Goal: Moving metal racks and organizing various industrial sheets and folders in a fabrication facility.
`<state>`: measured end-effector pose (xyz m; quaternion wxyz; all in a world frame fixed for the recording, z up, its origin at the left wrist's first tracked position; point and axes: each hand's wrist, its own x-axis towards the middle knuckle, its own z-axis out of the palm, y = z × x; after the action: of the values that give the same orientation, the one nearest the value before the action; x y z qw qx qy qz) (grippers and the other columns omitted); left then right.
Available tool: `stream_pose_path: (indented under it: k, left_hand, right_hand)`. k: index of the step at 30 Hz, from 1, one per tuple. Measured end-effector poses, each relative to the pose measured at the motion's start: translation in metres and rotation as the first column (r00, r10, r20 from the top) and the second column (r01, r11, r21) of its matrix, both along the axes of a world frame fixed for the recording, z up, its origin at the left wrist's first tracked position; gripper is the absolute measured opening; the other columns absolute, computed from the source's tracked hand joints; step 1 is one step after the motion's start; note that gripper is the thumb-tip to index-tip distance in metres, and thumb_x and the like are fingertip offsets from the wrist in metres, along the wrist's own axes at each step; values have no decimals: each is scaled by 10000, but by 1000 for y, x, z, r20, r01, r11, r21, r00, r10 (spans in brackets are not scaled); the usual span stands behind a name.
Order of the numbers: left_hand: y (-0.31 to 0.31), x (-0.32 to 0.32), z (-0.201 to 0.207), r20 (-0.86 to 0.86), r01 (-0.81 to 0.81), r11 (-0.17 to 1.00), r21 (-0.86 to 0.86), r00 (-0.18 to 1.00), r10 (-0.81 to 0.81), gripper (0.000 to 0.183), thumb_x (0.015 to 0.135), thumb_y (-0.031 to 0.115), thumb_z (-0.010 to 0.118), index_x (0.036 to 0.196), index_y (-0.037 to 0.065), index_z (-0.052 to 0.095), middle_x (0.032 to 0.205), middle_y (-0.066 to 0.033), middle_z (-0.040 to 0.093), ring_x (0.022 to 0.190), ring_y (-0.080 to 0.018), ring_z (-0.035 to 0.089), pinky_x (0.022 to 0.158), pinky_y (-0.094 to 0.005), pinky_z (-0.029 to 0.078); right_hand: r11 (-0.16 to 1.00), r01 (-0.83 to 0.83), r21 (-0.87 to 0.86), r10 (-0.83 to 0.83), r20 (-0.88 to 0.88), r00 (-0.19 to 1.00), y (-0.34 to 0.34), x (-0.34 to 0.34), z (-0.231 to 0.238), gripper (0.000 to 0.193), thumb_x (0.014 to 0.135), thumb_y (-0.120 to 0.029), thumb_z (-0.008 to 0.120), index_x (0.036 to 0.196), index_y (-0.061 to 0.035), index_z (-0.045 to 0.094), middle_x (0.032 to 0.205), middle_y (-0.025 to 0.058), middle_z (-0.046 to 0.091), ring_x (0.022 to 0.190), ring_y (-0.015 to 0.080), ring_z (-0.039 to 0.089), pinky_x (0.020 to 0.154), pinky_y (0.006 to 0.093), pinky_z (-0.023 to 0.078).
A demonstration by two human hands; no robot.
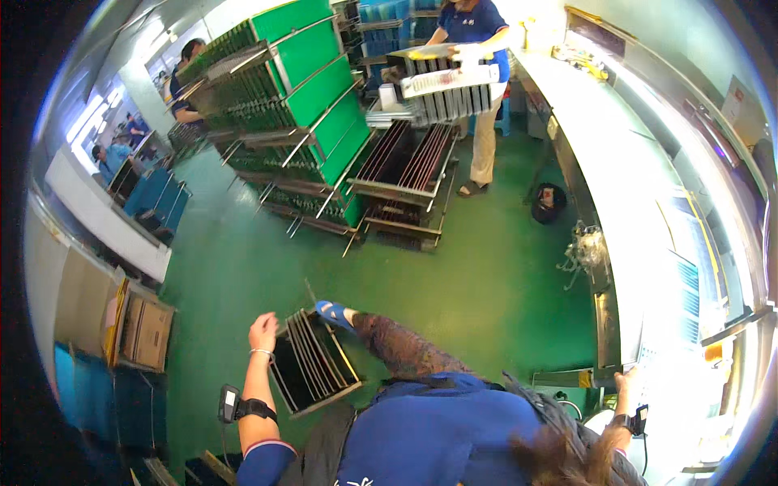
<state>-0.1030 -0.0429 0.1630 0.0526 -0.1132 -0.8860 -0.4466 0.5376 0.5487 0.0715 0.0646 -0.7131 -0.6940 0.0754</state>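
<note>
At the lower left, my left hand (263,332) hangs beside a black rack (316,364) with a metal frame and several pale bars, which stands on the floor. Its fingers are loosely bent, and I see nothing held in them. On the right, my right hand (627,384) is at the near end of a long, brightly lit bench (604,121). Glare washes out its fingers, so what they touch is hard to make out. My leg with a blue shoe (332,313) reaches forward just past the rack.
Stacked racks of green panels (324,97) stand ahead, beside low black racks (405,166). Past them, a co-worker (482,24) holds a rack of pale panels (454,89). A black bin (549,202) stands near the bench. Cardboard boxes (146,332) are on the left.
</note>
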Motion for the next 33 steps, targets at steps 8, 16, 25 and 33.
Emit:
stream_pose_path:
  k: [8,16,25,33]
  left_hand:
    - [88,18,2,365,362,928,-90,879,-308,231,777,214,618,917,32,641,794,-69,649,721,-125,603,699,-268,472]
    - [265,-125,55,334,108,932,345,914,-230,308,847,291,533,1010,33,571,902,-85,623,766,-142,605,644,-259,489]
    - [444,-184,53,522,-18,853,522,797,-303,313,855,278,528,1041,26,535,940,-99,607,796,-157,606,655,-269,501]
    - [448,-281,98,258,-62,777,626,957,-131,203,831,190,571,916,5,585,816,-76,619,648,-102,574,538,-207,455]
  right_hand:
    - [994,48,-101,-80,-345,935,47,-151,34,498,711,-369,637,987,40,568,989,242,572,939,333,557,812,348,430]
    - [816,-554,163,439,-798,413,94,-397,119,437,716,-219,670,1113,-79,553,1011,122,605,936,208,573,808,320,446]
    - [625,-781,-21,311,-910,273,203,-545,156,403,753,-137,639,1121,-14,531,1035,122,591,965,183,567,834,289,437]
    - [489,-821,293,441,-896,-57,215,-713,216,327,783,-109,611,1082,7,546,963,65,598,888,105,544,798,239,429]
